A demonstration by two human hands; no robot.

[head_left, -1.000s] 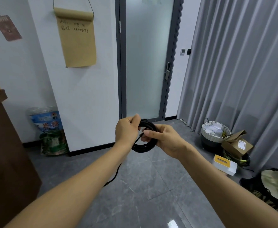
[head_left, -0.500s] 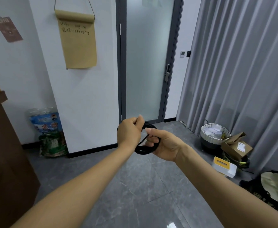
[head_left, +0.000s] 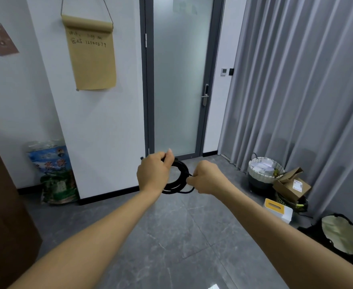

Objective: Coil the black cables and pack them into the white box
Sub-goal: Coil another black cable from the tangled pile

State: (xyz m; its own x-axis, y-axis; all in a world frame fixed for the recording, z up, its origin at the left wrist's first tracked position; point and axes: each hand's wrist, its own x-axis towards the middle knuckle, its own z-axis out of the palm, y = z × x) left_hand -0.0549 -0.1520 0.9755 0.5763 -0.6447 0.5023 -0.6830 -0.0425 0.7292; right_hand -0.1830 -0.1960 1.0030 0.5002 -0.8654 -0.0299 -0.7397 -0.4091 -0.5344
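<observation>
A black cable (head_left: 178, 180) is wound into a small coil held in the air in front of me, at chest height. My left hand (head_left: 153, 172) grips the coil's upper left side with fingers closed around the loops. On the coil's right side my right hand (head_left: 208, 178) is closed in a fist, pinching a strand of the cable. A short cable end pokes out just left of my left hand. A white box (head_left: 280, 213) with a yellow slotted top stands on the floor at the right.
Grey tiled floor lies below. A woven basket (head_left: 265, 174) and a brown cardboard box (head_left: 292, 186) stand by the grey curtain at the right, with a black bag (head_left: 338, 234) nearer me. A frosted glass door is ahead. A brown cabinet (head_left: 2, 205) is at the left, and a printed sack (head_left: 52, 174) leans on the wall.
The hanging tail of cable below my left hand is gone from view. My right hand has turned from an open cradle under the coil into a fist on its right side.
</observation>
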